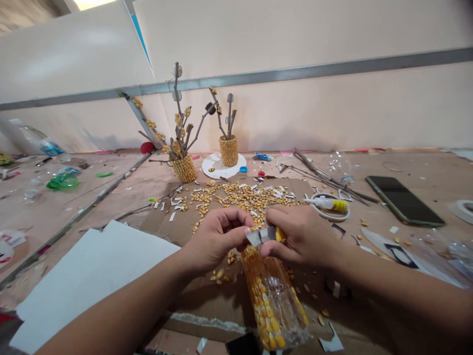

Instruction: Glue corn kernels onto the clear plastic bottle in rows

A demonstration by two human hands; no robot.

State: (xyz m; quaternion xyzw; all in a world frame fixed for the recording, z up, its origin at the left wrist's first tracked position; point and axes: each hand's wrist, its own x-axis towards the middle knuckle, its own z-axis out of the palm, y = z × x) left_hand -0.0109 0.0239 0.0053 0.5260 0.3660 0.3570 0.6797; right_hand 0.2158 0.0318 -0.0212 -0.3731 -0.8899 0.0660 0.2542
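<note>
My right hand (295, 234) is closed round what looks like a utility knife (263, 236), with a flat grey-white end and a yellow part showing by the fingers. My left hand (225, 231) is pinched at the knife's tip; whatever is between its fingertips is too small to make out. Beneath both hands lies a clear plastic bottle (283, 291), its upper end toward my fingers. Rows of yellow corn kernels (266, 315) cover part of its side. Beyond the hands, loose kernels (240, 197) and white paper scraps spread over a cardboard sheet (166, 222).
Two kernel-covered pots (185, 169) with twigs stand at the back, one on a white disc (210, 166). A glue bottle (328, 203), phone (404, 199) and twigs (325, 175) lie right. White board (99, 281) lies left, with a green bottle piece (62, 181) farther off.
</note>
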